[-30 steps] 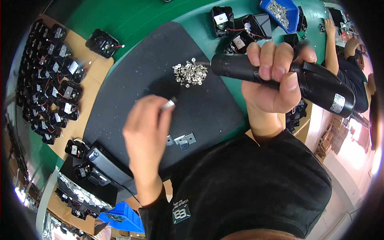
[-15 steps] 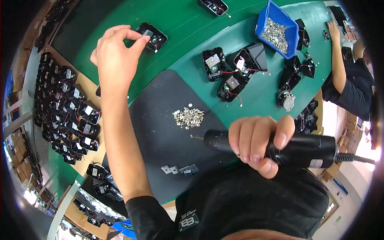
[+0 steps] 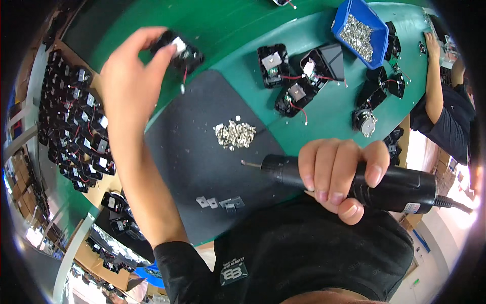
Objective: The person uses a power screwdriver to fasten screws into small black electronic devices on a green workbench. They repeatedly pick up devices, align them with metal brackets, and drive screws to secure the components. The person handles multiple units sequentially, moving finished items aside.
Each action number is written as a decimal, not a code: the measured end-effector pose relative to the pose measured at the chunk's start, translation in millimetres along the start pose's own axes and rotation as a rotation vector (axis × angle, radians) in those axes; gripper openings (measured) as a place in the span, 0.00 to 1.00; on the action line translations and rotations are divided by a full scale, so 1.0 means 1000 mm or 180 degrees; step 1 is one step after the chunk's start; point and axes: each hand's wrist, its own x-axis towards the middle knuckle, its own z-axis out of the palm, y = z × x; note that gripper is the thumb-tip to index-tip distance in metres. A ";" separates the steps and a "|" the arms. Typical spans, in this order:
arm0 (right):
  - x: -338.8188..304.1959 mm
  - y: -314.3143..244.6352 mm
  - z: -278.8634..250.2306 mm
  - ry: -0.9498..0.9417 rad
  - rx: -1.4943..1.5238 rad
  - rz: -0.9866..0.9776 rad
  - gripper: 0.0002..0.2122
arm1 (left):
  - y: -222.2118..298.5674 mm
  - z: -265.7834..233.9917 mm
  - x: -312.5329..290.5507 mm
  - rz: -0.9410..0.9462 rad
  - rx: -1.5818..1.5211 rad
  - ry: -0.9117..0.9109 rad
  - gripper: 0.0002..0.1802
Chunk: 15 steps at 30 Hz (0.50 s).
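My left hand (image 3: 132, 71) grips a black plastic housing (image 3: 191, 55) by its edge, thumb over the pale metal plate inside it. A wire with a white connector hangs from that housing. Wrapped round a black corded electric screwdriver (image 3: 400, 190), my right hand (image 3: 336, 175) keeps it level, its bit pointing left over a dark mat (image 3: 177, 152). Just beyond the bit lies a heap of small silvery screws (image 3: 234, 135) on the mat. Several small metal plates (image 3: 231, 203) rest nearer to me.
A blue bin of screws (image 3: 377, 53) stands at the far right. Near it are several black housings (image 3: 272, 66) with red wires. Many more housings (image 3: 83, 119) fill the left side. A co-worker's arm (image 3: 434, 83) reaches onto the table at the right.
My left hand has drawn the housing left and tilted it, its wire now dangling. My right hand with the screwdriver has shifted slightly right. The whole view has moved a little.
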 end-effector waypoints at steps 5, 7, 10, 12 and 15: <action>-0.006 0.001 -0.002 0.0169 -0.0017 0.0001 0.19 | 0.038 -0.038 -0.116 -0.0079 0.0933 -0.0306 0.14; -0.002 -0.001 0.007 0.0250 -0.0025 0.0238 0.18 | 0.029 -0.027 -0.155 -0.0586 0.0313 -0.0460 0.14; -0.001 -0.004 0.014 0.0390 -0.0026 0.0237 0.18 | 0.019 -0.013 -0.178 -0.1034 -0.0717 -0.0665 0.15; -0.002 -0.001 0.017 0.0421 0.0010 0.0160 0.18 | 0.020 -0.011 -0.179 -0.1267 -0.0896 -0.0648 0.18; -0.008 -0.003 0.013 0.0033 0.0193 0.0080 0.24 | 0.030 -0.012 -0.182 -0.0513 -0.0271 -0.0082 0.23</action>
